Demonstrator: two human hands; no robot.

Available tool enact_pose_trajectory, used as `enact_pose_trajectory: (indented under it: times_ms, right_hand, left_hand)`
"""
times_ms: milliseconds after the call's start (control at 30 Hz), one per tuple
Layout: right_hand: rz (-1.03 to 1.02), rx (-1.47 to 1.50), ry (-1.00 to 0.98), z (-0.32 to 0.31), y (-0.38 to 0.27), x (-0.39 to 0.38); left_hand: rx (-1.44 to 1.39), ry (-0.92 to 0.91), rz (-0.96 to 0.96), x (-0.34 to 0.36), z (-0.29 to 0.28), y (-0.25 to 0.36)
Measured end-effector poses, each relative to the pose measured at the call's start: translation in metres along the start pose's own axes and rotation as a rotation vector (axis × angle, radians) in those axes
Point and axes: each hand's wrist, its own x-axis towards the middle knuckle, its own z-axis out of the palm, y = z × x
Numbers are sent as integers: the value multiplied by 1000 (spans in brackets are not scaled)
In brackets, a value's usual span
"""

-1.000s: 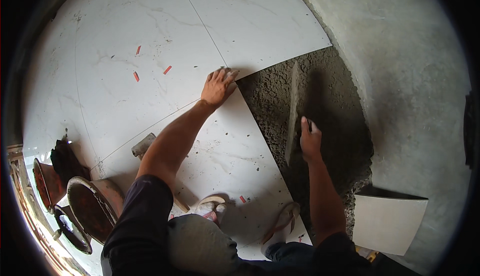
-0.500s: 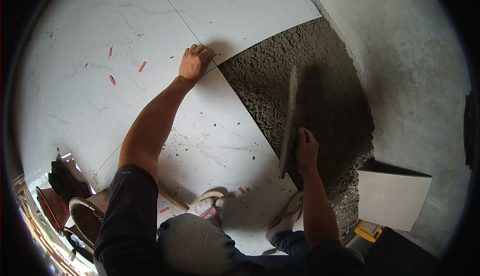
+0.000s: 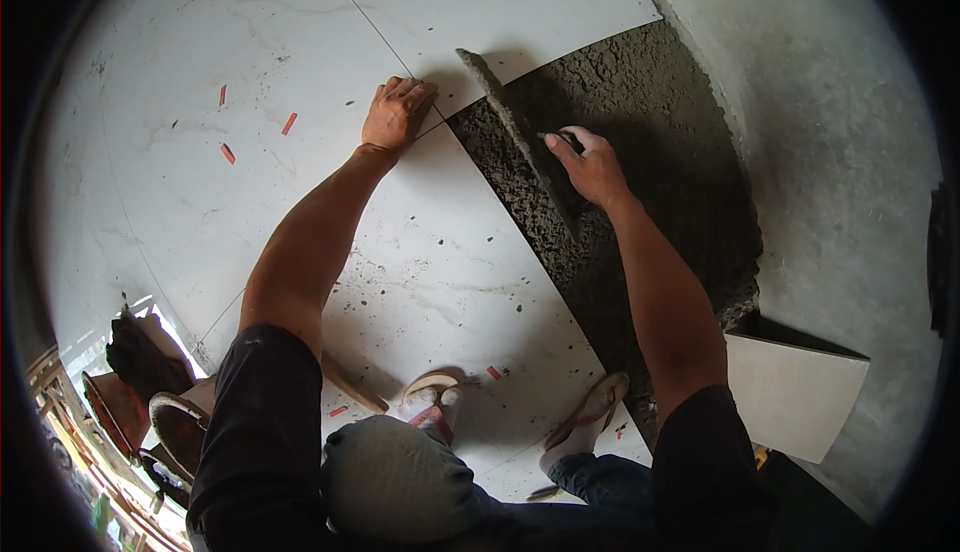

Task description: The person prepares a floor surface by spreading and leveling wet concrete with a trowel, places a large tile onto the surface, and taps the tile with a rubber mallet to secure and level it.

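Observation:
My left hand (image 3: 396, 114) leans on the white marbled floor tile (image 3: 340, 42) close to the joint. Its fingers are bent and slightly apart, with nothing visible in them. My right hand (image 3: 592, 172) is closed round the handle of a long plastering trowel (image 3: 517, 130). The trowel is tilted up on edge, its blade crusted with grey mortar. Its far end reaches over the tile corner, and the near end lies above the dark mortar bed (image 3: 690, 167). The underside of the blade is mostly hidden.
Bare concrete (image 3: 830, 152) borders the mortar on the right, where a pale tile piece (image 3: 795, 392) stands out. Small red wedges (image 3: 288, 124) and mortar crumbs lie scattered on the tiles. Buckets (image 3: 180, 432) stand at the lower left. My sandalled feet (image 3: 435, 397) rest on the tiling.
My right hand has carried the trowel forward and to the left, from the middle of the mortar bed to the tile corner. My left hand stays at about the same spot.

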Motion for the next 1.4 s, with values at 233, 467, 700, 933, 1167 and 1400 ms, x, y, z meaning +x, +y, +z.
enact_pose_trajectory:
  times_ms: [233,467,700,933,1167,1400]
  right_hand:
    - [5,80,-134,15,-7,-32]
    - [-78,116,-273,4,-2,-115]
    - [183,-202,-96,-102,64,-254]
    - [662,-421,38,-214,132,-410]
    - [837,-404,181,-214,188,-524]
    - [828,-383,390,-141,267,-563]
  left_hand:
    - [-172,-25,-122,-2,-9,8]
    - [24,2,-331,-54,-28,31]
    - [294,-413,-260,-76,-3,135]
    - [250,-247,-323,-54,5,117]
    - [289,-348,-253,-54,3,116]
    - [246,-518,-59,-92,-6,155]
